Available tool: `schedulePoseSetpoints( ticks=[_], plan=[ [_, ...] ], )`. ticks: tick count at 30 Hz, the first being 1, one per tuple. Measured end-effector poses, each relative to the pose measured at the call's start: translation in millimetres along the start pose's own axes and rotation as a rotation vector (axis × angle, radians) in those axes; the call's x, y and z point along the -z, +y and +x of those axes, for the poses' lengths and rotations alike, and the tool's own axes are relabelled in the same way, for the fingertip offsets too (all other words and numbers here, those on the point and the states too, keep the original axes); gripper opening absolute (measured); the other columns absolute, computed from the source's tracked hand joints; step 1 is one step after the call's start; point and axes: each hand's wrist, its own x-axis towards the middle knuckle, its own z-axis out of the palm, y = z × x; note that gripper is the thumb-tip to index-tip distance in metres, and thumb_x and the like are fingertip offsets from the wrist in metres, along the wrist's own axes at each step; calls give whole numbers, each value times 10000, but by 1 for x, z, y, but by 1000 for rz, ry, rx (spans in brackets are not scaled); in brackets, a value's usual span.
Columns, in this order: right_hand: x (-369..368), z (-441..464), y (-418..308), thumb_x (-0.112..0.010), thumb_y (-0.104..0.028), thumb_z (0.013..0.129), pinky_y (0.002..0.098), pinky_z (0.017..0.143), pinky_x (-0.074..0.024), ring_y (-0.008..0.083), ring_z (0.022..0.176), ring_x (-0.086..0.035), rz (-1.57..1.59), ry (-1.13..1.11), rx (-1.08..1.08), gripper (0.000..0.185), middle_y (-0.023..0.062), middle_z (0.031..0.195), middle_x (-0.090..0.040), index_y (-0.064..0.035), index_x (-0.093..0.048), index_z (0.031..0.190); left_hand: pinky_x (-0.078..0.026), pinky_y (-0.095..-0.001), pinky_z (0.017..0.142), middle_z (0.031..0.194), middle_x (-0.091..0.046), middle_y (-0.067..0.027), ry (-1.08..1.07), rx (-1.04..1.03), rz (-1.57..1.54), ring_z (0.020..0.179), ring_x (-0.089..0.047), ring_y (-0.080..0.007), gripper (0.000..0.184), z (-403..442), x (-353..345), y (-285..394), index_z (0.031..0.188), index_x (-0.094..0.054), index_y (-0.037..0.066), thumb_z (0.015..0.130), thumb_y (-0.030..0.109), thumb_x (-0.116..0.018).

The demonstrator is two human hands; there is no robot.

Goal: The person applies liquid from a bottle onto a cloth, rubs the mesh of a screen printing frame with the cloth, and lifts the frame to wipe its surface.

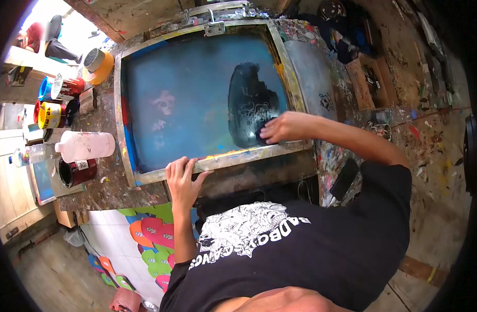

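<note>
While paint containers point(50, 115) are crowding the left side of the spattered worktable point(129, 196), a pale pink bottle point(90, 146) is sitting a little nearer the person, with a dark red can point(82, 171) standing just beside it. Below the table on the near left, sole-shaped pieces point(159, 233) in green, orange and pink are overlapping on a pale surface. Moving right, the wooden frame point(249, 155) is occupying the middle of the table. The person's left hand point(181, 179) is resting on its near rail, toward the left, the fingers lying over the wood and the thumb spreading away from them. Inside the frame, the blue mesh point(186, 99) is showing faint pale marks on the left, and a metal clamp point(215, 28) is sitting over the far rail. On the right part of the mesh, a glossy black patch point(243, 99) is spreading; at its near right edge, the right hand point(277, 129) is resting with bent fingers. A small dark thing point(259, 136) is showing at the fingertips, though whether they are clamping it, one cannot tell. The two hands are lying well apart. Farther right, an open cardboard box point(388, 86) is holding dark items.
</note>
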Motion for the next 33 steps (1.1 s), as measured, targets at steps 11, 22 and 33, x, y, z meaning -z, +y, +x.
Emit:
schedulePoseSetpoints(
  ticks=[11,22,33],
  plan=[
    [6,-21,6,-572,-85,948,367,917,-606,201,1119,-711,-116,-152,-138,261,52,1302,-698,-150,-746,1131,-433,-459,975,1107,-627,-122,9,6,1,1076,-573,-336,460,4,1,3,1075,-712,62,695,259,-883],
    [16,13,19,-559,-90,906,334,860,-609,180,1074,-714,-652,-180,-261,219,40,1259,-700,-66,-715,1058,-432,-454,970,1103,-621,-115,1,37,-8,1084,-563,-329,445,3,4,7,1061,-713,59,712,283,-875],
    [-7,46,47,-537,-184,960,375,778,-605,211,999,-711,-806,-52,-378,252,96,1169,-710,-45,-695,1099,-430,-444,970,1103,-621,-105,29,24,-17,1078,-568,-316,454,1,1,6,1058,-710,60,696,275,-882]
  ],
)
